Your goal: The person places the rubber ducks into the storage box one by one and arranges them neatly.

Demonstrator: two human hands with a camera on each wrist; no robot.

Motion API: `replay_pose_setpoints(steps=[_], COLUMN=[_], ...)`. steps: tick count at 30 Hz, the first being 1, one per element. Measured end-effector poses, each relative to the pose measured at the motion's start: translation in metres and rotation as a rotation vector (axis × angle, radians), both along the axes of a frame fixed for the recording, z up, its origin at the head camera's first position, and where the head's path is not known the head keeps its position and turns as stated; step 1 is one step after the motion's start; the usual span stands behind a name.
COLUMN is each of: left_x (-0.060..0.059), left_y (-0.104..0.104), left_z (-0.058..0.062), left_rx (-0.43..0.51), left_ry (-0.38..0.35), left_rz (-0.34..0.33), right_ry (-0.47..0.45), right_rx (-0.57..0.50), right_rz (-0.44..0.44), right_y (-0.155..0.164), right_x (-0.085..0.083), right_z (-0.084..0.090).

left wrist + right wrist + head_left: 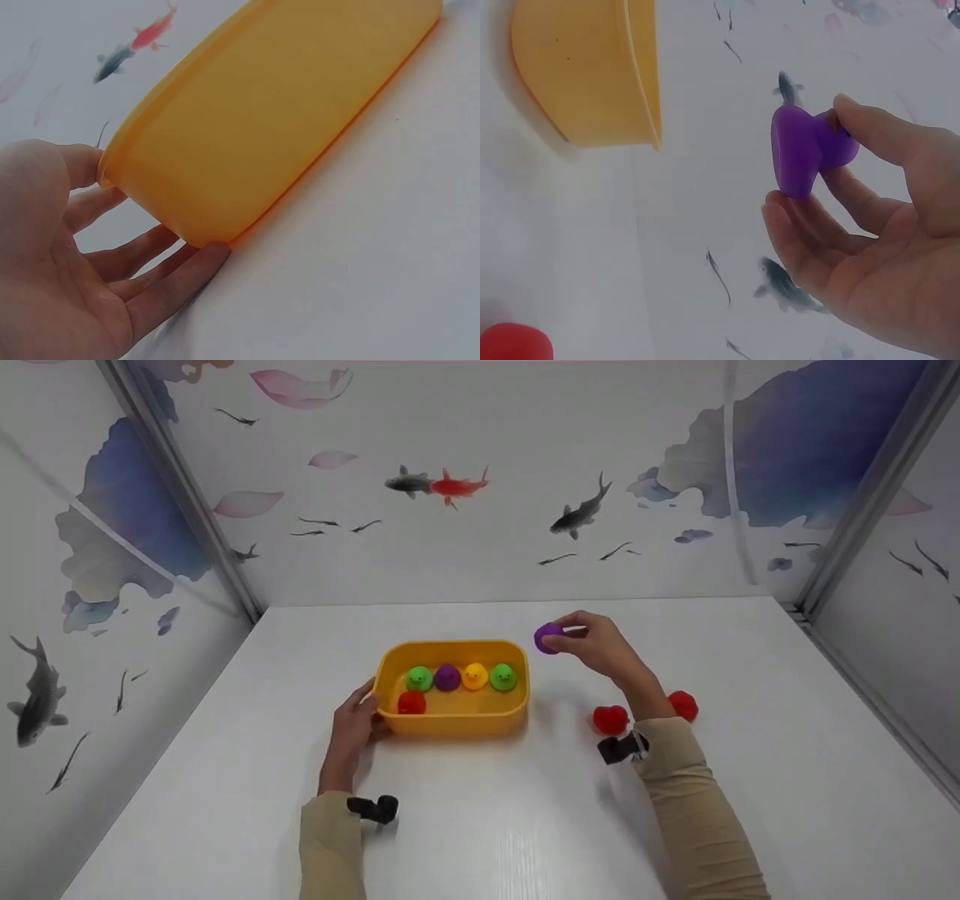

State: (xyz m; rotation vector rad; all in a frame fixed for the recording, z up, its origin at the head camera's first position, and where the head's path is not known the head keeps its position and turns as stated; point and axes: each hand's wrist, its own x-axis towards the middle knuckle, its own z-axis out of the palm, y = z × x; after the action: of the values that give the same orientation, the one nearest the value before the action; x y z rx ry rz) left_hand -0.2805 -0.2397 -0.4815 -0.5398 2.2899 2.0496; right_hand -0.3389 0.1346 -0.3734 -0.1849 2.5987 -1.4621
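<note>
My right hand (600, 645) pinches a purple rubber duck (799, 154) between thumb and fingers, raised to the right of a yellow plastic tub (450, 725). In the right wrist view its flat base faces the tub. At the tub's left end, my left hand (355, 727) holds it, thumb by the rim and the other fingers spread down to the bottom corner. Inside stand a green duck (418, 679), a purple duck (448, 678), a yellow duck (475, 676) and another green duck (502, 677) in a row, with a red duck (412, 703) at the front left.
Right of the tub, a red duck (610, 720) lies on the white table (480, 810). A second red one (682, 706) is partly hidden by my right forearm. White panels (480, 547) painted with fish stand along the back and sides.
</note>
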Motion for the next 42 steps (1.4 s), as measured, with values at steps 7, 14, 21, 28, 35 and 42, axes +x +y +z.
replay_pose_setpoints(steps=[7, 14, 21, 28, 35, 42], left_x=[-0.001, -0.003, -0.004, -0.002, 0.001, -0.001], left_y=[0.002, 0.002, 0.002, 0.000, -0.001, -0.001], left_z=[0.003, 0.004, 0.004, 0.002, 0.003, 0.002], left_rx=[0.022, 0.019, 0.025, 0.022, 0.014, 0.011], left_ry=[-0.004, 0.004, 0.008, -0.007, -0.002, -0.020], left_rz=[0.001, -0.014, -0.012, -0.008, 0.005, -0.002], right_ry=[-0.001, 0.033, 0.072, 0.093, 0.030, -0.069], right_rx=[0.005, -0.023, -0.034, -0.050, -0.074, -0.019], right_rz=[0.062, 0.089, 0.131, 0.142, 0.149, 0.108], right_y=[-0.026, -0.045, -0.068, -0.092, -0.108, -0.124], right_x=[-0.004, -0.004, -0.003, -0.001, 0.002, 0.003], right_z=[0.003, 0.009, 0.013, 0.006, -0.009, -0.021])
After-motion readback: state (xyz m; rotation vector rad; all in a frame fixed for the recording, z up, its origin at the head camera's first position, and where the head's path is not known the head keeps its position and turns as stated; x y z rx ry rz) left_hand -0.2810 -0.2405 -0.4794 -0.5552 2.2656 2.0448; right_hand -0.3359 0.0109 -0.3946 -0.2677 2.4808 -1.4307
